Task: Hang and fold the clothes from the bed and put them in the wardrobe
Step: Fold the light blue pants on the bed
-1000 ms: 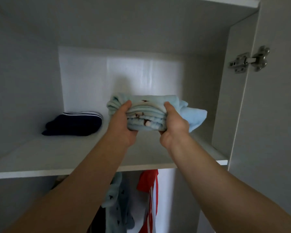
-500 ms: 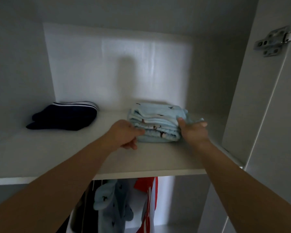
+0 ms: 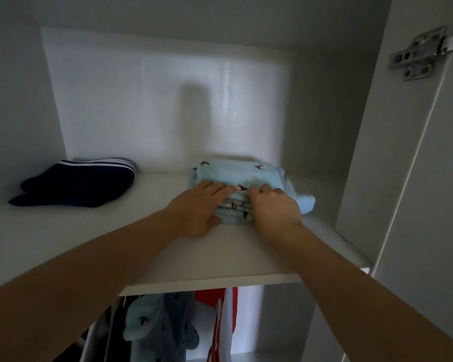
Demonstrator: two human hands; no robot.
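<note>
Left hand point(image 3: 199, 205) flat on the near top edge of the folded light-blue garment point(image 3: 236, 173), fingers straight and together, pointing right and away, thumb low against the near face of the stack; pressing, not clasping. Right hand point(image 3: 272, 205) just beside it on the right, fingers bent over the same near edge with the tips on the top layer; thumb hidden; cannot tell whether gripping or merely resting there. Hands close together, fingertips nearly meeting over the middle of the stack, only a narrow strip of cloth between.

Garment itself: pale blue, soft and fleecy in look, folded into a thick squarish stack of several layers; small dark bird-like marks scattered over the top; flecks of red and white among the layers at the near face; a loose rounded flap sticking out at the right side, past the right hand. Lying on the upper shelf point(image 3: 220, 257) of the wardrobe point(image 3: 168, 100), in the right half, toward the far wall.

On the same shelf, far left and well apart: a folded navy garment point(image 3: 76, 186) with white stripes along its far edge. Under the shelf, hanging: a light-blue piece point(image 3: 154, 325) with the same dark print; just right of it a red-and-white piece point(image 3: 216, 322); darker clothes point(image 3: 115, 327) at the left, too dim to make out. High on the right panel, a metal hinge point(image 3: 413, 56); beyond it the open door point(image 3: 445, 205).
</note>
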